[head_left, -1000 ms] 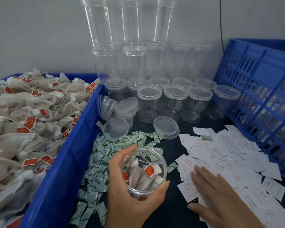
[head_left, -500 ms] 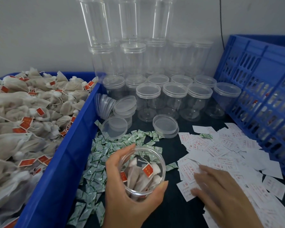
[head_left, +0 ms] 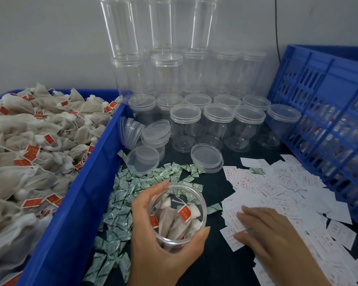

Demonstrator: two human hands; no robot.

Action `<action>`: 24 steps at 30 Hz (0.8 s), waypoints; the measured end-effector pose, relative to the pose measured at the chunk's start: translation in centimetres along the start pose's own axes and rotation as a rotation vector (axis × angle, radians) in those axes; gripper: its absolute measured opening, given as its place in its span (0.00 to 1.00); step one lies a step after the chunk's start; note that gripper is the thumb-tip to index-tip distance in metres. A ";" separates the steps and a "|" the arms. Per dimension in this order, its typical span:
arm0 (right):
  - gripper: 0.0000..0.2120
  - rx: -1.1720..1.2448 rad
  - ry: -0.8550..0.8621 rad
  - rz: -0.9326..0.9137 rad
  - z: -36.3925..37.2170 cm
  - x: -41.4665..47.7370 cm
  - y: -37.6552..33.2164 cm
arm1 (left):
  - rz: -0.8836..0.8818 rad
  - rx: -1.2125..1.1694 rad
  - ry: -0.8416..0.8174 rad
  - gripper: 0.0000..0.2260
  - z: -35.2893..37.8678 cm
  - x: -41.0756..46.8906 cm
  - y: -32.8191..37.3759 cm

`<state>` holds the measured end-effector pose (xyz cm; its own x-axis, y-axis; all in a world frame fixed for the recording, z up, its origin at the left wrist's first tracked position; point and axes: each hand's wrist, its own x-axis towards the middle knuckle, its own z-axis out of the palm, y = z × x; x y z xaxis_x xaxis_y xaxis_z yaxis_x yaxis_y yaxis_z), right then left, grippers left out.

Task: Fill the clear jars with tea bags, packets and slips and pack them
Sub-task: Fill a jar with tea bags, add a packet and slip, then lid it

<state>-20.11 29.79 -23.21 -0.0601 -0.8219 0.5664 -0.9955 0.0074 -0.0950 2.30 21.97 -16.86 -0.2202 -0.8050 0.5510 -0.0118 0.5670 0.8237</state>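
Left hand [head_left: 159,236], grip clamped round a jar [head_left: 196,195] of tea bags [head_left: 174,221]; right hand [head_left: 273,230], grip apart, flat on the slips [head_left: 277,193]. Slip step: next, likely pinching one free.

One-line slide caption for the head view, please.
Left hand holds a lidless clear jar of tea bags; right hand touches the paper slips.

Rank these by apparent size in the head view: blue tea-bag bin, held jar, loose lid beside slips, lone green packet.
1. blue tea-bag bin
2. held jar (nearness enlarges it)
3. loose lid
4. lone green packet
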 end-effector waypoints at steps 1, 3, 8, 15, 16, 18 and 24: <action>0.31 0.025 0.022 -0.021 0.0 0.1 0.1 | 0.011 -0.005 -0.004 0.38 0.0 0.0 0.0; 0.31 0.049 0.068 -0.065 -0.1 0.4 0.2 | 0.027 -0.017 -0.013 0.38 0.1 -0.1 -0.1; 0.24 0.039 0.077 -0.073 0.1 0.3 0.3 | 0.009 -0.031 -0.016 0.37 -0.2 0.0 0.2; 0.16 0.060 0.086 -0.098 0.2 0.6 0.1 | -0.008 0.002 -0.006 0.37 -0.2 -0.1 -0.1; 0.15 0.054 0.079 -0.102 0.1 0.7 0.1 | -0.007 0.004 -0.009 0.37 -0.3 -0.1 -0.1; 0.15 0.073 0.079 -0.085 -0.1 1.1 0.1 | 0.000 0.001 -0.017 0.37 -0.3 -0.1 -0.1; 0.19 0.202 0.166 0.013 -2.0 2.0 -0.8 | -0.010 -0.020 -0.036 0.37 -0.2 0.2 -0.1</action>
<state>-19.56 29.25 -20.37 -0.1008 -0.7180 0.6887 -0.9606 -0.1099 -0.2552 2.43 21.77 -16.80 -0.2550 -0.8037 0.5376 0.0056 0.5548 0.8320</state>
